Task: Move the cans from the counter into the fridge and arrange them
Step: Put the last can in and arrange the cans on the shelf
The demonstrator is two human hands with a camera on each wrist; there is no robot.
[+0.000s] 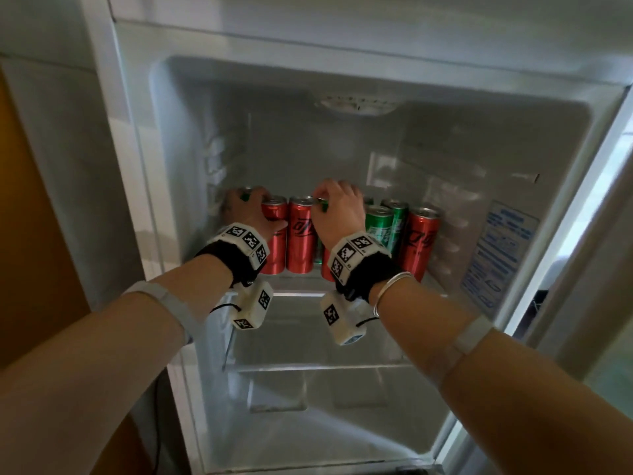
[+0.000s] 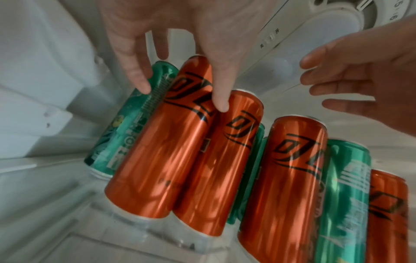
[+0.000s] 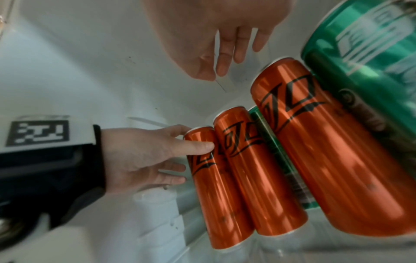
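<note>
Several slim red and green cans stand on the fridge's top glass shelf (image 1: 301, 284). My left hand (image 1: 250, 207) reaches in at the far left. Its thumb lies across the front of the leftmost red can (image 3: 216, 195) and its fingers go behind it, one touching a green can (image 2: 126, 128) in the back row. My right hand (image 1: 337, 204) hovers over the middle cans with loosely hanging fingers (image 3: 221, 69) and holds nothing. More red cans (image 1: 300, 234) and green cans (image 1: 378, 228) stand to the right, and a red can (image 1: 419, 241) ends the row.
The fridge's left wall (image 1: 191, 200) is close beside my left hand. A lower glass shelf (image 1: 318, 366) sits under the top shelf. The open door (image 1: 589, 252) stands at the right, with a blue label (image 1: 500, 255) on the inner wall. A thermostat dial (image 2: 360, 14) is overhead.
</note>
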